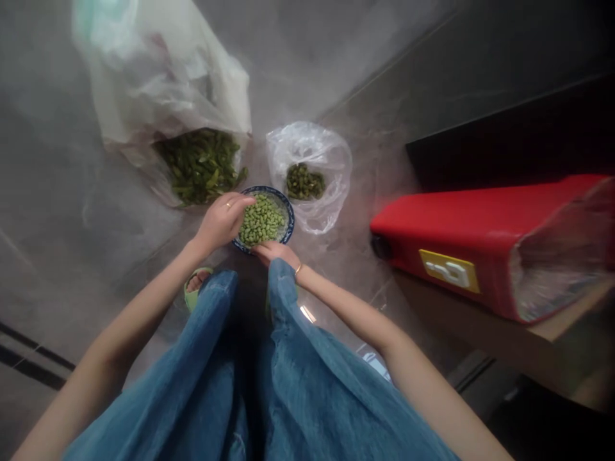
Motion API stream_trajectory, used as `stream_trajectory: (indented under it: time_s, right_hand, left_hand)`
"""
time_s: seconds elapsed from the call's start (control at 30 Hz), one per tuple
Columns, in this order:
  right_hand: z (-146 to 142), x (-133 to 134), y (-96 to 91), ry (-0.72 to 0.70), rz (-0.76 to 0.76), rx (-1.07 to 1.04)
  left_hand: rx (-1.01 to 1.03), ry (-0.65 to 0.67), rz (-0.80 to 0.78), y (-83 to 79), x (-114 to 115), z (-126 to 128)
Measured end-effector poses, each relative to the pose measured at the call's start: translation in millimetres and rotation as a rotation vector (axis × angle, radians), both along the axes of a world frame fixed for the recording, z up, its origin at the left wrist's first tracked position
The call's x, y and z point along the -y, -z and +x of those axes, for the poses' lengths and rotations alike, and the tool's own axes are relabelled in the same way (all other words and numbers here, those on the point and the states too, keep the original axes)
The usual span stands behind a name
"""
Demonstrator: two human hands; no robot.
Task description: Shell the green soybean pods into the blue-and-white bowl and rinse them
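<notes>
A blue-rimmed bowl [288,214] full of shelled green beans [262,221] sits on the grey floor between my knees. My left hand [221,221], a ring on one finger, reaches over the bowl's left rim with its fingers curled together at the beans. What they pinch is too small to name. My right hand [275,251] lies at the bowl's near edge, with a thin bracelet at the wrist. Its fingers are tucked under the rim and hidden. Beyond the bowl lie a large white plastic bag of green pods [199,163] and a small clear bag [310,176] with darker pods.
I squat in blue jeans [288,384] with green sandals [195,288] on a grey tiled floor. A red box [461,224] with a yellow label lies on a wooden ledge at the right. Behind it runs a dark cabinet front.
</notes>
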State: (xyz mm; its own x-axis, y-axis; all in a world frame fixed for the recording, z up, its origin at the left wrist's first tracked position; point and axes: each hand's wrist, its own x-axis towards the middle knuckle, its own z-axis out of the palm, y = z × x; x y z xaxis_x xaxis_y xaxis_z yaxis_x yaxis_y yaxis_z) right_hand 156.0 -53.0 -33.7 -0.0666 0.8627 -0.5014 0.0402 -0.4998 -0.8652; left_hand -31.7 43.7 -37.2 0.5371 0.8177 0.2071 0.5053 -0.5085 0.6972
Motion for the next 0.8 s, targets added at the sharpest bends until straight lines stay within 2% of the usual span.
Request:
stream_trajectory:
  time_s: [0.03,0.1,0.17,0.27,0.4,0.47,0.53,0.6,0.67,0.73,0.8]
  right_hand:
    - [9.6,-13.1,-0.9,-0.111,0.075,0.058]
    - [30.0,-38.4,-1.2,-0.325,0.253,0.321]
    - [48.9,-62.8,1.8,-0.394,0.341,0.704]
    - [67.5,-95.5,12.3,-0.428,0.215,1.085]
    - [71.4,-121.1,26.4,-0.549,0.106,1.200]
    - [71.8,-124.6,27.8,-0.487,0.102,1.155]
    - [74.8,-122.9,23.2,-0.306,0.096,0.992]
    - [79.4,-116.7,11.9,-0.094,0.045,0.669]
    - [82.4,-107.2,-5.2,0.031,-0.053,0.290]
    - [81.2,-96.6,-25.3,0.045,-0.160,0.022]
    - [75.3,-87.5,-43.5,0.016,-0.233,-0.112]
  left_hand:
    - [0.001,0.015,-0.004,0.9,-1.3,1.7]
    - [0.007,0.037,-0.021,3.3,-4.2,5.7]
    - [0.025,0.053,-0.024,6.0,-7.5,10.7]
    - [0.053,0.071,-0.010,9.4,-11.6,19.0]
    - [0.065,0.092,-0.023,12.6,-14.7,26.0]
    - [0.084,0.091,-0.036,13.0,-15.9,27.0]
    - [0.109,0.072,-0.051,11.4,-17.8,27.8]
    - [0.127,0.044,-0.053,6.4,-20.5,30.0]
    - [0.124,0.030,-0.017,-2.0,-23.7,34.5]
    - [0.101,0.059,0.082,-11.9,-26.1,41.1]
    - [0.063,0.129,0.220,-20.5,-26.2,48.2]
